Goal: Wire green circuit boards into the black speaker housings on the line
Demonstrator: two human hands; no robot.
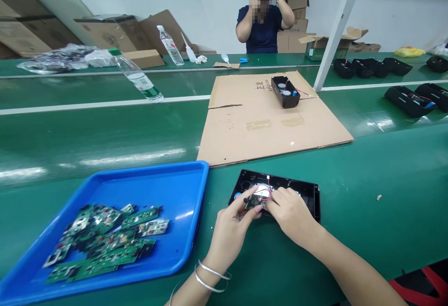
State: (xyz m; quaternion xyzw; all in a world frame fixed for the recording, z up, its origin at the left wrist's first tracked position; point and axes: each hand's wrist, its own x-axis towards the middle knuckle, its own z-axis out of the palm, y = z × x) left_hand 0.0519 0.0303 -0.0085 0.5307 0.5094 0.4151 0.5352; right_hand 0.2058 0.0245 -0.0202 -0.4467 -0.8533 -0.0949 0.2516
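My left hand (229,231) pinches a small green circuit board (254,202) between thumb and fingers, above a black plastic housing (315,199). My right hand (296,217) comes in from the right with its fingers closed at the board's edge, on thin red and black wires (269,193). Its fingertips hide the wire ends. Behind the board, a round silver speaker (263,189) shows inside the housing. A small white plug (268,178) on a red lead stands up near the housing's far wall.
A blue tray (201,194) with several circuit boards (105,236) lies at left. Beyond are a flat cardboard sheet (238,142) with another black housing (285,92), plastic bottles (140,81), and several housings (408,100) at right. A person (262,25) sits opposite, both hands raised to the head.
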